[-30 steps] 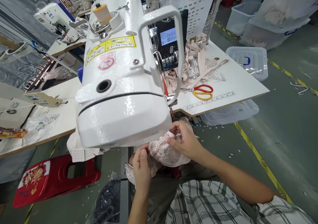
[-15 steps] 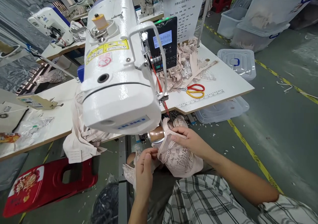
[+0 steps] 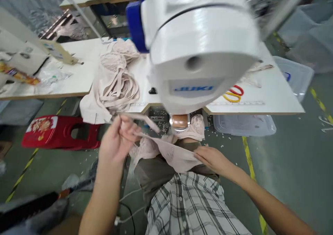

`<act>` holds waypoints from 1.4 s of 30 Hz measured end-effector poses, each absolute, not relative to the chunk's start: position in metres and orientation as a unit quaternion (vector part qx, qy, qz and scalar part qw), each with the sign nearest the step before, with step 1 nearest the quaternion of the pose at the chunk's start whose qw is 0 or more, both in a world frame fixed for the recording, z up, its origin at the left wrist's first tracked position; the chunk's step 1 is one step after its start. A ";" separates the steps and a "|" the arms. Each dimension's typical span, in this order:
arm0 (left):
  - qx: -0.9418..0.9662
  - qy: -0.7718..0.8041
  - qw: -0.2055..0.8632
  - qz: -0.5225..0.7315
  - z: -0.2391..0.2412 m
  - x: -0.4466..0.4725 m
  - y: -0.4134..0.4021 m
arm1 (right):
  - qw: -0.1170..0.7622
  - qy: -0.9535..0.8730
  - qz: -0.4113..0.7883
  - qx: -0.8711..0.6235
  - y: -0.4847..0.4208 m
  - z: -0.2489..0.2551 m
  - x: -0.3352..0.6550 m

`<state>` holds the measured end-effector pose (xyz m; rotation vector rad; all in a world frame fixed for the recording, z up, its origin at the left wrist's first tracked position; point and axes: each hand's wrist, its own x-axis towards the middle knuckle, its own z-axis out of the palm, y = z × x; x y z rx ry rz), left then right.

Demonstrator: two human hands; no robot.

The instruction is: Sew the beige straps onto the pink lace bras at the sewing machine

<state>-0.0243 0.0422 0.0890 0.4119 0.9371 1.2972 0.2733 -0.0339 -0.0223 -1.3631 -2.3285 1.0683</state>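
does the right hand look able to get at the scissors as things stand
Probably yes: the scissor handles lie uncovered on the tabletop, right of the machine head, though the right hand would likely have to release the pale garment first.

Grey-green floor (image 3: 293,179) with yellow tape (image 3: 249,158) — red stool (image 3: 62,134) at left.

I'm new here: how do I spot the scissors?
Find the big white JUKI sewing machine head. Right of it, on the white tabletop, the scissors lie beyond the ruler markings. Red and yellow handle loops set them apart from pale fabric nearby.
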 end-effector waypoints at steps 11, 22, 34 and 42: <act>0.051 0.474 0.539 0.695 0.054 -0.147 0.072 | 0.220 -0.577 0.407 -0.673 -0.036 -0.032 0.312; 0.180 0.501 0.644 0.549 -0.001 -0.072 0.040 | 0.381 -0.447 0.388 -0.711 -0.030 -0.037 0.270; 0.566 0.492 0.606 0.265 0.027 0.030 0.000 | 0.261 -0.624 0.568 -0.468 0.000 0.018 0.222; 0.749 0.510 0.381 0.186 0.007 0.037 0.008 | 0.156 -0.719 0.478 -0.480 0.016 0.008 0.241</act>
